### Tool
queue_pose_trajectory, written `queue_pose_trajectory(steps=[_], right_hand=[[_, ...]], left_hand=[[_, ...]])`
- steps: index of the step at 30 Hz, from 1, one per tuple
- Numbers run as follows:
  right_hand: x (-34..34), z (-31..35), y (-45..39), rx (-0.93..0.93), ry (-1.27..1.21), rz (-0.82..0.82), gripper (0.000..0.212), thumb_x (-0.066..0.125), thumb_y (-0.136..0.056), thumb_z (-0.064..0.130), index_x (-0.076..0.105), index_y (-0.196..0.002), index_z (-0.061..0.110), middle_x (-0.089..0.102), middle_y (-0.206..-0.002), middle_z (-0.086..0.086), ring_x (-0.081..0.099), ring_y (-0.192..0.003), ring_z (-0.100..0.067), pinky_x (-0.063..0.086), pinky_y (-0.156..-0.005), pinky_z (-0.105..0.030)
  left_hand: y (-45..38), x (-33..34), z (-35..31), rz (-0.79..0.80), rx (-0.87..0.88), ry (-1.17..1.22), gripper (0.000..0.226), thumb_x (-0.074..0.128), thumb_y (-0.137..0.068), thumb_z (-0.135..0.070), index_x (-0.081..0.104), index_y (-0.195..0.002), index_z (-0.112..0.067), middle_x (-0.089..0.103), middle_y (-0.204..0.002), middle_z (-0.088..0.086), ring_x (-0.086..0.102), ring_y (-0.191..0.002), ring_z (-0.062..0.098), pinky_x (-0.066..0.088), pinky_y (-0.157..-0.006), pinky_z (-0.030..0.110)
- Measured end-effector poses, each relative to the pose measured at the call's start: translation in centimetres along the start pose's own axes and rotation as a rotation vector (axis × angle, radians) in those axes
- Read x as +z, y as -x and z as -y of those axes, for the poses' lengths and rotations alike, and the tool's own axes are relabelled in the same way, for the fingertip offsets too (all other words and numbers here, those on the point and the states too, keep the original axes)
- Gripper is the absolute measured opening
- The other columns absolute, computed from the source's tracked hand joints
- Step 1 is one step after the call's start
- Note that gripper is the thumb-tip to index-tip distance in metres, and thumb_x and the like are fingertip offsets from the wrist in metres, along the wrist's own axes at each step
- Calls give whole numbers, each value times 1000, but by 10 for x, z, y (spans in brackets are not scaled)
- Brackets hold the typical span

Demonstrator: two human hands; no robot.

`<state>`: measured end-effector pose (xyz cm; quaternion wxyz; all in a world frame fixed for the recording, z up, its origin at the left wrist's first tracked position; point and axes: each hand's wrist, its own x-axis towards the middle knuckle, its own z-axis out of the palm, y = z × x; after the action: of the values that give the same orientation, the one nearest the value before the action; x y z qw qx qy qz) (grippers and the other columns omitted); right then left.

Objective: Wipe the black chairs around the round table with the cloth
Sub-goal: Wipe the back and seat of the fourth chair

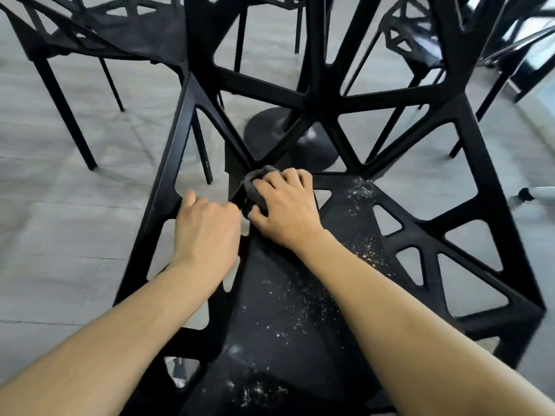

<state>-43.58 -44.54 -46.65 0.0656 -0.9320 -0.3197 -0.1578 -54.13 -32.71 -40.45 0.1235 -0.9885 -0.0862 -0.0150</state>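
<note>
Black chairs stand around on a pale grey floor [60, 235] of large tiles, and the nearest chair [300, 310] fills most of the view, its frame cut into triangular openings. Its dark seat is sprinkled with white crumbs and specks, thickest along the right side and toward the near edge. Beyond its open backrest the round black base of the table [270, 130] sits on the floor, with its column rising out of view. A second chair [120, 34] stands at the upper left, and a third chair [414, 40] at the upper right, both apart from the nearest one. The left hand [207, 229] curls its fingers round a strut on the left side of the nearest chair, gripping it. The right hand [285, 205] presses down with bent fingers on a bunched dark grey cloth [255, 181], holding it at the back left corner of the seat, where the backrest struts meet. The cloth shows only past the fingertips and thumb, just beside the left hand.
</note>
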Motion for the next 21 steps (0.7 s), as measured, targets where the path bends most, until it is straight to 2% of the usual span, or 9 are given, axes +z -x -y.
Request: queue_pose_trajectory(steps=[2, 5, 8, 10, 12, 15, 17, 19, 21], right_hand=[[8, -3, 6, -12, -45, -32, 41, 54, -82, 40, 69, -113, 18, 66, -118, 2, 52, -116, -28, 27, -111, -45], [9, -33, 18, 73, -27, -71, 34, 61, -77, 30, 70, -106, 15, 67, -113, 0, 55, -116, -29, 34, -100, -38], [-4, -96, 48, 258, 81, -21, 31, 61, -82, 28, 68, -108, 12, 65, -113, -5, 53, -117, -32, 42, -95, -43], [-14, -126, 61, 331, 137, 4, 32, 61, -83, 28, 66, -109, 9, 64, -117, -8, 51, -119, -33, 44, -95, -45], [-15, -131, 56, 387, 156, 30, 33, 61, -82, 27, 66, -109, 7, 63, -118, -9, 52, -117, -34, 45, -91, -44], [-13, -101, 37, 588, 40, 59, 38, 57, -83, 33, 65, -111, 8, 61, -117, -12, 52, -106, -37, 41, -90, -44], [-12, -60, 44, 541, -43, 56, 38, 56, -80, 35, 66, -107, 10, 62, -111, -12, 53, -97, -38, 42, -83, -44], [-10, -23, 64, 339, -84, 49, 42, 50, -77, 38, 68, -106, 13, 64, -110, -7, 53, -97, -34, 44, -77, -42], [-14, -34, 72, 186, -107, 44, 47, 48, -75, 38, 68, -110, 15, 64, -113, -3, 53, -101, -31, 48, -78, -42]], left_hand=[[-2, 1, -3, -38, -63, -18, 29, 66, -82, -18, 41, -69, -20, 33, -48, 1, 33, -58, 22, 33, -80, 36], [-5, 5, -5, 8, -78, -64, 25, 63, -85, -15, 44, -70, -21, 24, -48, 0, 30, -56, 20, 31, -77, 35], [-5, 4, -5, 32, -95, -117, 23, 65, -84, -19, 47, -72, -23, 28, -50, -3, 31, -57, 18, 29, -77, 33], [-4, 6, -6, 41, -112, -117, 23, 69, -82, -18, 49, -71, -21, 27, -48, -3, 31, -57, 19, 21, -73, 34], [-6, 8, -6, 22, -103, -93, 22, 74, -79, -17, 53, -71, -18, 22, -47, -2, 30, -56, 20, 14, -70, 35], [-6, 9, -7, 40, -101, -58, 28, 74, -76, -10, 48, -68, -16, 20, -44, -1, 17, -50, 16, 14, -68, 34], [-6, 8, -7, 23, -94, -53, 27, 71, -76, -6, 47, -68, -16, 21, -44, -1, 12, -49, 15, 15, -69, 34], [-6, 9, -6, 41, -93, -53, 24, 70, -77, -7, 48, -70, -16, 22, -45, -1, 15, -50, 15, 15, -69, 34], [-5, 9, -4, 52, -84, -64, 21, 71, -78, -9, 53, -71, -16, 21, -46, -1, 21, -51, 17, 13, -69, 34]])
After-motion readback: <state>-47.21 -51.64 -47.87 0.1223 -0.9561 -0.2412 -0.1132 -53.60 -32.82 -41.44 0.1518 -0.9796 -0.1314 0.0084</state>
